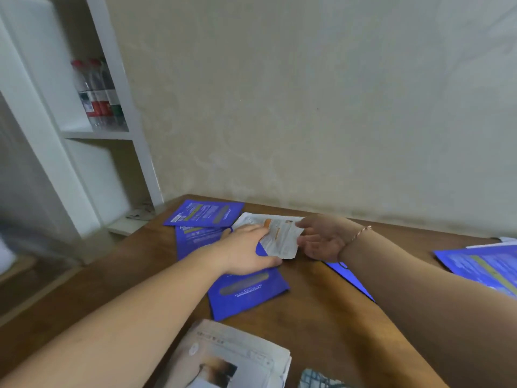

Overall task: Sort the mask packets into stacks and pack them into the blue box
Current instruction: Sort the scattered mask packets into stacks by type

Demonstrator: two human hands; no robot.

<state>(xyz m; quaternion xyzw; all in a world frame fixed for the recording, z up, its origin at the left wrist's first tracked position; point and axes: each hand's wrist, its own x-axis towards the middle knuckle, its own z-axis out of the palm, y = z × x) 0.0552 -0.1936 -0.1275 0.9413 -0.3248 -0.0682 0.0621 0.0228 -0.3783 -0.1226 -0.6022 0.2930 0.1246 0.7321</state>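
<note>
Both hands out over the brown wooden worktop [321, 309], meeting at a white foil mask packet with orange print [279, 233]. Left hand [246, 253] laid palm-down, fingers curled over the near-left edge of that white packet and resting partly on a flat blue mask packet [249, 292] beneath. Right hand [321, 242], a thin cord bracelet [359, 233] at the wrist, palm turned inward, fingertips pinching the white packet's right edge, the packet lifted slightly and bowed between the two grips. More blue packets fanned at the far-left corner [204, 214], overlapping one another; another blue one partly hidden under the right forearm [349, 278]; a further group at the right edge of the worktop [481, 264]. A pale stack of white packets with a printed picture [229, 357] close to the body at the bottom. No blue box anywhere in view. Sorting by colour seemingly under way, packing not yet begun. Likely handling: very light, thin, limp sachets with slick foil skin, apt to slide off one another and to flop if pinched at a single corner; best taken along a sealed edge, or pressed flat and squared as a stack. On a white shelf unit [98, 133] to the left, several clear plastic bottles with red caps [95, 93].
</note>
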